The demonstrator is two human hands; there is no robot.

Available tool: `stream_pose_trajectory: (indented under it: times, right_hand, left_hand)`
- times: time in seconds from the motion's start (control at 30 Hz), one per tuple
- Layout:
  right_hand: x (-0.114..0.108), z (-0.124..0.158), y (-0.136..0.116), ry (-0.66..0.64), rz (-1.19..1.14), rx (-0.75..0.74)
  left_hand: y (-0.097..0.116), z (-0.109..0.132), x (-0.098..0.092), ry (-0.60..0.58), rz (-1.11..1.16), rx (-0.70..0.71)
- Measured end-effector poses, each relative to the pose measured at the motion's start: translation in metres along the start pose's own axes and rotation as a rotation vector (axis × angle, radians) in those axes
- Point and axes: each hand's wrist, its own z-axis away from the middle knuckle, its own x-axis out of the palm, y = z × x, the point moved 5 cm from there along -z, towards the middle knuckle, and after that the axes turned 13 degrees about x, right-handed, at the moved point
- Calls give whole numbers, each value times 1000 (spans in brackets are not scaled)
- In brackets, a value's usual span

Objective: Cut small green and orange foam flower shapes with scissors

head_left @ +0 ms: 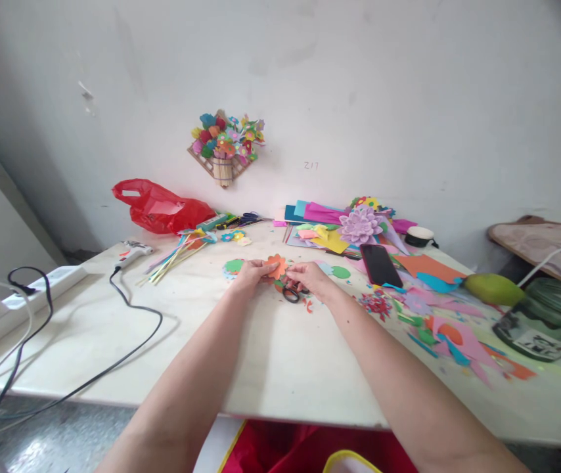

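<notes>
My left hand [255, 272] pinches an orange flower cutout [276, 266] with scalloped edges, held above the middle of the table. Close against its right side is my right hand [309, 277], fingers curled around a pair of scissors [291, 294]. The dark handle loop hangs below those fingers; the blades are hard to make out. A green round piece [234, 266] lies on a pale blue scalloped one just beyond my left hand. Past my right hand lies another green round piece [341, 271]. Small orange and red scraps [309, 306] lie below the scissors.
Foam scraps [458, 335], a phone [380, 265], a green fruit [494, 289] and a glass jar [549, 318] occupy the right side. Leftward are thin sticks [167, 264], a glue gun [133, 251] with its cord, a red bag [162, 207] and a power strip [39, 302].
</notes>
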Motion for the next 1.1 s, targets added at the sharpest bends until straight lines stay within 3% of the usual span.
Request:
stream_pose_trajectory:
  times: [0.43,0.67,1.1]
  right_hand:
    - [2,-1,0,85,-22,-7]
    - [3,5,-10,179,47,-126]
    - [5,-8,1,286,277,-319]
  left_hand:
    - [-1,1,6,-14,13,-21]
    - [-5,0,5,-32,17,-51]
    - [-6,0,4,-72,-2,-48]
